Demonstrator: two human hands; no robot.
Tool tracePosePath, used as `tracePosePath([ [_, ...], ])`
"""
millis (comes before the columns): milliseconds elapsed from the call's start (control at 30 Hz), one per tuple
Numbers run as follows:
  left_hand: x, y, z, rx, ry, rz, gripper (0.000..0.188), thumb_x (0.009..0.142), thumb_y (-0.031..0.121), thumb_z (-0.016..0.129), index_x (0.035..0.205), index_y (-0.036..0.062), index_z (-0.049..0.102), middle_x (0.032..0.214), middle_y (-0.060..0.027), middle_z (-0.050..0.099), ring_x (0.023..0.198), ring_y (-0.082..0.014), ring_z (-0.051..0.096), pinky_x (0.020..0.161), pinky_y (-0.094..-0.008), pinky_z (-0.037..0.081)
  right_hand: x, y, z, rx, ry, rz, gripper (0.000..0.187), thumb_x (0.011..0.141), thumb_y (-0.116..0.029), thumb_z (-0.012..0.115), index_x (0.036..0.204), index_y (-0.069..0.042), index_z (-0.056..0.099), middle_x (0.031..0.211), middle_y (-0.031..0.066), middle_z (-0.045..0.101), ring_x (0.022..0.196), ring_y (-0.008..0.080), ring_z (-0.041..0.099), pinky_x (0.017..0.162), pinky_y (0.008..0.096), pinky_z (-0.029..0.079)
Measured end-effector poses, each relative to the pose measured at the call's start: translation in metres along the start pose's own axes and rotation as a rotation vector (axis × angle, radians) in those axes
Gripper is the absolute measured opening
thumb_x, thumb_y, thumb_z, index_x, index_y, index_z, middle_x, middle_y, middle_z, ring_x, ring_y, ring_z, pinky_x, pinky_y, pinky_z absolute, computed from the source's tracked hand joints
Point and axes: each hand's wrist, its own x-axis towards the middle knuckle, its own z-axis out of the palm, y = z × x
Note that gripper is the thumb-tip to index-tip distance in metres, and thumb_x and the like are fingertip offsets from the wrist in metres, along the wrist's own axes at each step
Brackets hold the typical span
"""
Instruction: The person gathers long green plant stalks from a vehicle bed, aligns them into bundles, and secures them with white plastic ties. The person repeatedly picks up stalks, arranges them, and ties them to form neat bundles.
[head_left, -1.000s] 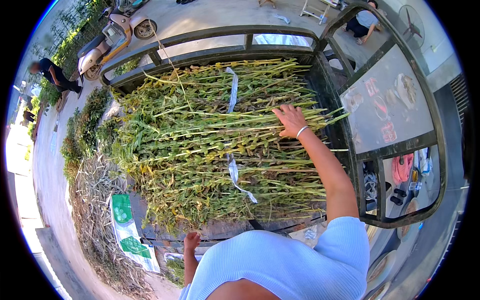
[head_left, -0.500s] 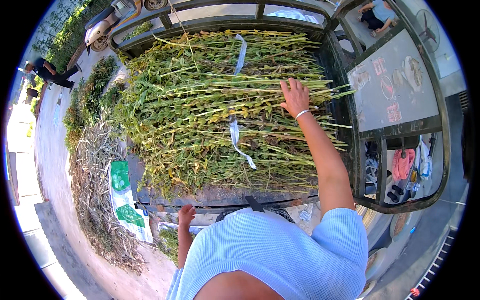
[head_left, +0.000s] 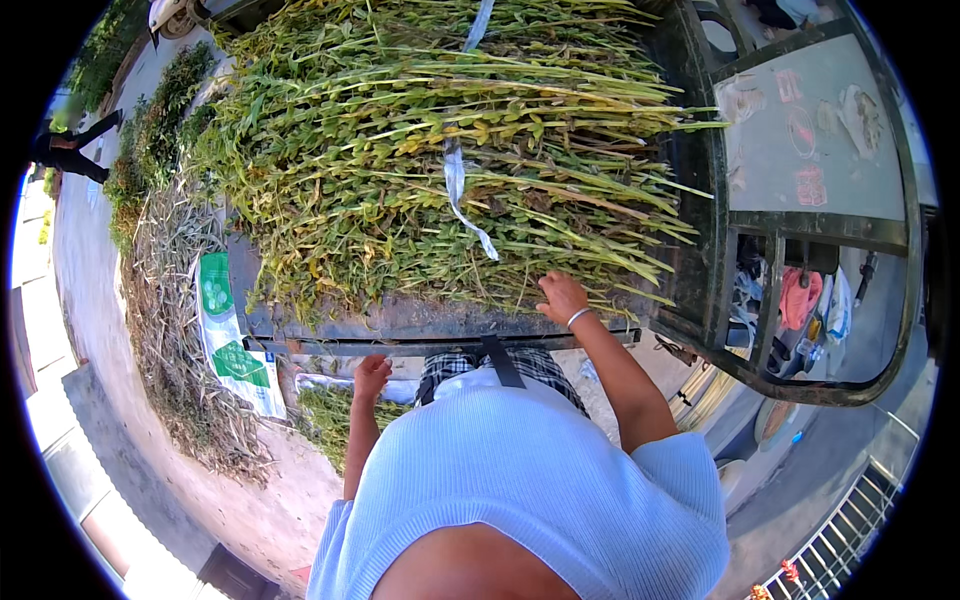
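Observation:
Cut leafy green stalks [head_left: 430, 210], with pods and some yellowing leaves, lie in a thick layer on the dark truck bed [head_left: 400, 318]. Their bare stem ends point right. My right hand [head_left: 563, 300], a white band at its wrist, is over the near edge of the pile by the lower stems, fingers loosely bent; no stalk shows in its grasp. My left hand [head_left: 371, 380] hangs low, just off the bed's near edge, its fingers loosely curled and not pressed together, holding nothing visible. A pale strip [head_left: 456, 185] lies across the stalks, and another strip [head_left: 479, 24] is farther back.
A dark metal frame with a grey panel [head_left: 815, 125] stands to the right. Left of the bed, a green-and-white sack [head_left: 240, 345] lies beside dried stalks [head_left: 170, 310]. More green stalks [head_left: 330, 415] are on the ground. A person [head_left: 75, 145] is at the far left.
My right hand has drawn back from the middle of the pile to its near edge. My left hand stays low beside the bed. The view has tilted toward me, and the pile sits higher in it.

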Motion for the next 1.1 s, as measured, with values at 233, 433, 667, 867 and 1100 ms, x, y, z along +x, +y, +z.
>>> tracePosePath([
  [233,0.003,-0.016,0.038,0.150,-0.067,0.131,0.028,0.080,0.016,0.072,0.102,0.0008,0.064,0.079,-0.0063,0.069,0.062,-0.0097,0.059,0.053,-0.0260,0.048,-0.003,-0.022,0.073,-0.137,-0.090,0.268,0.099,0.068,-0.036,0.082,0.144,-0.009,0.024,0.147,0.0165,0.030,0.132,0.0335,0.033,0.103,0.0496,0.034],
  [433,0.005,-0.016,0.067,0.174,-0.138,0.103,0.027,0.080,0.016,0.072,0.102,0.0016,0.065,0.082,-0.0084,0.070,0.071,-0.0136,0.065,0.064,-0.0291,0.052,0.021,-0.010,0.107,-0.174,0.007,0.333,0.104,0.065,-0.035,0.084,0.145,-0.010,0.022,0.147,0.0153,0.031,0.132,0.0328,0.034,0.102,0.0500,0.032],
  [667,0.034,-0.021,0.109,0.142,-0.287,-0.036,0.022,0.086,0.019,0.068,0.103,0.0058,0.062,0.085,-0.0022,0.067,0.074,-0.0114,0.065,0.059,-0.0259,0.051,0.028,0.017,0.105,-0.031,0.059,0.215,0.085,0.071,-0.031,0.080,0.139,-0.010,0.032,0.125,0.0126,0.052,0.114,0.0311,0.050,0.095,0.0525,0.037],
  [867,0.048,0.006,0.139,-0.044,-0.222,-0.055,0.016,0.085,0.014,0.067,0.095,0.0017,0.064,0.072,-0.0055,0.065,0.058,-0.0099,0.059,0.050,-0.0246,0.048,0.047,0.028,0.087,-0.078,-0.075,0.118,0.056,0.067,-0.023,0.074,0.113,-0.004,0.050,0.088,0.0152,0.065,0.085,0.0320,0.064,0.074,0.0466,0.050],
  [1100,0.047,0.024,0.139,-0.709,-0.384,-0.296,0.042,0.090,0.034,0.063,0.118,0.0050,0.052,0.107,-0.0098,0.063,0.091,-0.0209,0.063,0.075,-0.0339,0.054,0.021,-0.007,-0.016,-0.125,-0.176,-0.022,0.043,0.066,-0.020,0.072,0.099,0.000,0.053,0.078,0.0195,0.067,0.073,0.0357,0.066,0.062,0.0452,0.054],
])
